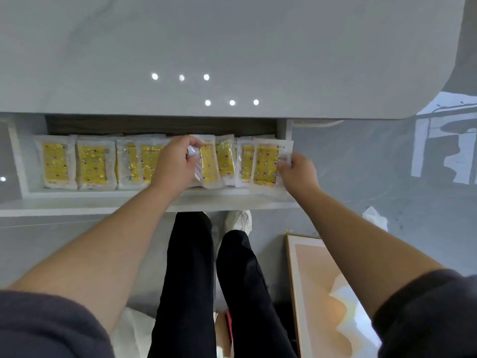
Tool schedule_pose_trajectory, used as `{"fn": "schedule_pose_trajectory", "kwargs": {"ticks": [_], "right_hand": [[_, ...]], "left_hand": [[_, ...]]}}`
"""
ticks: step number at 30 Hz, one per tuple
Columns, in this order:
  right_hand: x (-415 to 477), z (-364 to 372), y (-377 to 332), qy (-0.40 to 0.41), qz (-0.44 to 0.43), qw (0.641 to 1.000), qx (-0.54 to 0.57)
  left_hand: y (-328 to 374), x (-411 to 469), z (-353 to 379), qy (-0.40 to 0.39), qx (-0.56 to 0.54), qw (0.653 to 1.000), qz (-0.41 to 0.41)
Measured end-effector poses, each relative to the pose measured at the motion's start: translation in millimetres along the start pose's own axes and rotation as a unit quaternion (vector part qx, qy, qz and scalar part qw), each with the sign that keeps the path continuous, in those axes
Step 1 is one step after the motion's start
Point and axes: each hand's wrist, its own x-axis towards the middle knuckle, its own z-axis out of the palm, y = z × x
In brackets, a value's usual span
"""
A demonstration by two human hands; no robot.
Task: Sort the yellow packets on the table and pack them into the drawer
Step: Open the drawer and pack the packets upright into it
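Under the white table (pixel 232 47), the drawer (pixel 103 195) stands open with yellow packets (pixel 93 161) lined side by side across it. At mid-row, the left hand (pixel 175 164) curls its fingers round the clear top edge of the middle packet (pixel 209 164), which lies just right of that hand. The right hand (pixel 299 174) pinches the right edge of the end packet (pixel 264 164), immediately to its left. Two further packets (pixel 225 158) sit between the held ones; the remainder lie left of the left hand.
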Motion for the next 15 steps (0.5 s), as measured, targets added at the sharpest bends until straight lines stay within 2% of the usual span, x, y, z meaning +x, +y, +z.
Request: {"fn": "schedule_pose_trajectory", "kwargs": {"ticks": [6, 9, 12, 15], "right_hand": [[31.1, 21.3, -5.2, 0.014, -0.039, 0.995, -0.095], [30.8, 19.8, -7.2, 0.039, -0.035, 0.966, -0.255], [21.6, 13.4, -9.8, 0.065, -0.046, 0.928, -0.365], [19.3, 17.3, -11.2, 0.076, -0.149, 0.900, -0.401]], "left_hand": [[-11.8, 26.5, 20.7, -0.025, 0.024, 0.999, -0.002], [-25.9, 27.1, 22.4, -0.024, 0.148, 0.989, 0.013], [-36.4, 21.6, 16.7, 0.016, 0.292, 0.956, -0.009], [-34.3, 25.1, 10.2, 0.025, 0.341, 0.940, 0.001]]}}
